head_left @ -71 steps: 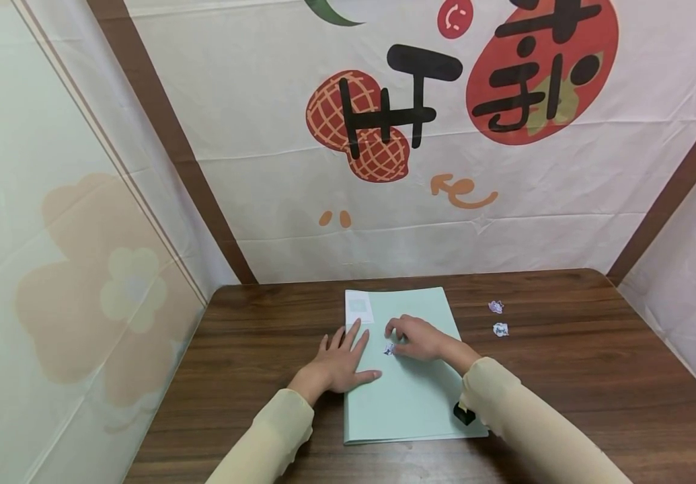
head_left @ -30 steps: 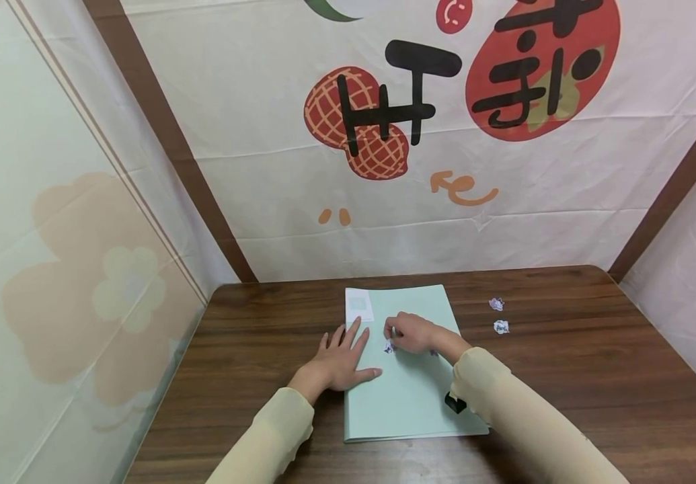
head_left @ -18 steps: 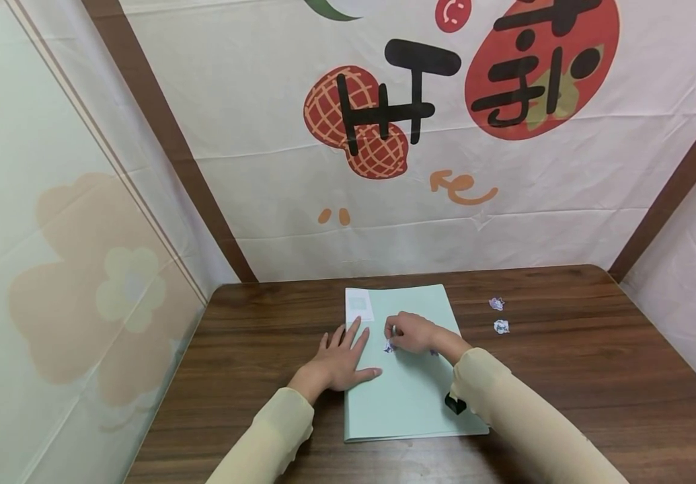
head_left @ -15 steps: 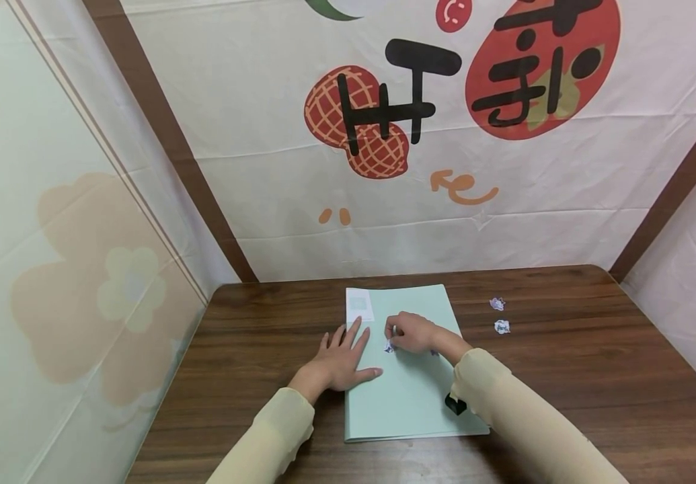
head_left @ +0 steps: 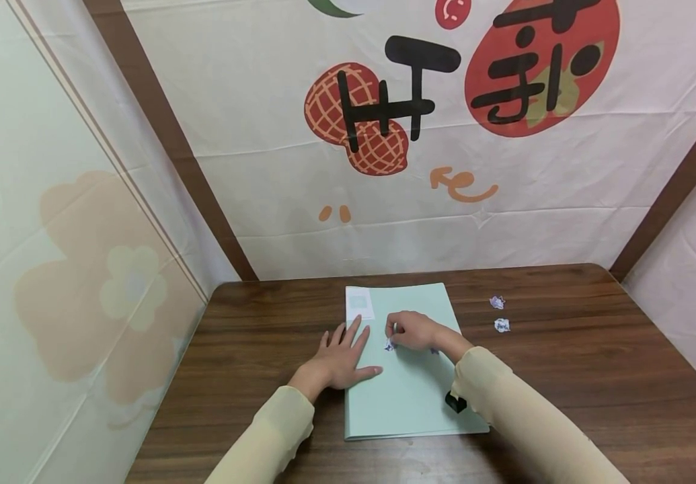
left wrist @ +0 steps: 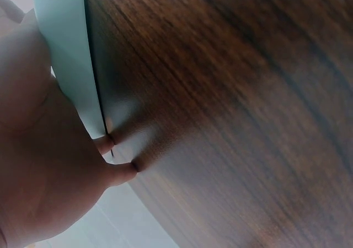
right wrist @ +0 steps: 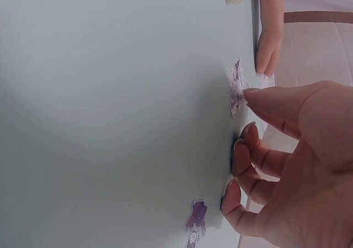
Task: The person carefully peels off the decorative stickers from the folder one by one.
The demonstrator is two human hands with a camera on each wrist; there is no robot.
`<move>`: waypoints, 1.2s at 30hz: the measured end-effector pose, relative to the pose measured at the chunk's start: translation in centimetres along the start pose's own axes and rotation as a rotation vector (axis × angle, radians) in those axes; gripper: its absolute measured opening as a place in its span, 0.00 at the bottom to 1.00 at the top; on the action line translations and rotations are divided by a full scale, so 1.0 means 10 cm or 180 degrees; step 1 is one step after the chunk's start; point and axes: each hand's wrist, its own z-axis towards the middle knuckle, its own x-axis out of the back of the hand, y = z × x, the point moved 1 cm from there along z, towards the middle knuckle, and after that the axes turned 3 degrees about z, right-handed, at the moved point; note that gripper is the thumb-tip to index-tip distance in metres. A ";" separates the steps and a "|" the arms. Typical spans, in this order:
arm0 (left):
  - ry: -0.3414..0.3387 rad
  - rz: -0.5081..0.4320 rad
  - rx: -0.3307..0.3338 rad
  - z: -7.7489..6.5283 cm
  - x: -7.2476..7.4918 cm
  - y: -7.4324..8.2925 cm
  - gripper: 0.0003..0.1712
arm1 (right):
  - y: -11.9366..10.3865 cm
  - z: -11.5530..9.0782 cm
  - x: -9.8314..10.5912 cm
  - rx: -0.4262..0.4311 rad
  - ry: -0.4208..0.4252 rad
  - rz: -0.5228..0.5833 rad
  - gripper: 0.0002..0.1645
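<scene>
In the head view, my left hand (head_left: 340, 359) lies spread on the left edge of a pale green folder (head_left: 414, 403). In the left wrist view, two fingertips reach past the folder's edge onto the table. My right hand (head_left: 415, 331) is over the folder's middle with its fingers curled. In the right wrist view, its thumb and index finger meet at the edge of a small cut-out character sticker (right wrist: 237, 91), partly covered by them; the other fingertips rest on the folder. A second, purple character sticker (right wrist: 197, 217) lies on the folder, mostly behind the right wrist in the head view.
Two more small stickers, a purple one (head_left: 497, 302) and a white one with dark lettering (head_left: 501, 325), lie on the brown wooden table (head_left: 571, 349) right of the folder. A white label (head_left: 359, 303) marks the folder's top left corner. A printed cloth (head_left: 275, 168) hangs behind.
Since the earliest frame, my right hand's fingers have drawn in around the sticker and the forearm has shifted slightly left, uncovering part of the second sticker. My left hand stays put.
</scene>
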 end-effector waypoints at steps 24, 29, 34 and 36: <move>-0.0011 0.0031 -0.0017 0.10 0.03 -0.05 0.54 | 0.10 0.06 0.06 0.0300 -0.0032 0.0229 0.04; -0.0001 0.0035 -0.0024 0.12 0.03 -0.07 0.55 | 0.10 0.07 0.07 0.0281 -0.0062 0.0313 0.05; -0.0014 -0.0005 -0.0019 0.12 0.04 -0.07 0.54 | 0.09 0.08 0.08 0.0252 -0.0072 0.0341 0.05; -0.0007 -0.0020 -0.0020 0.13 0.04 -0.08 0.54 | 0.09 0.08 0.08 0.0239 -0.0070 0.0341 0.05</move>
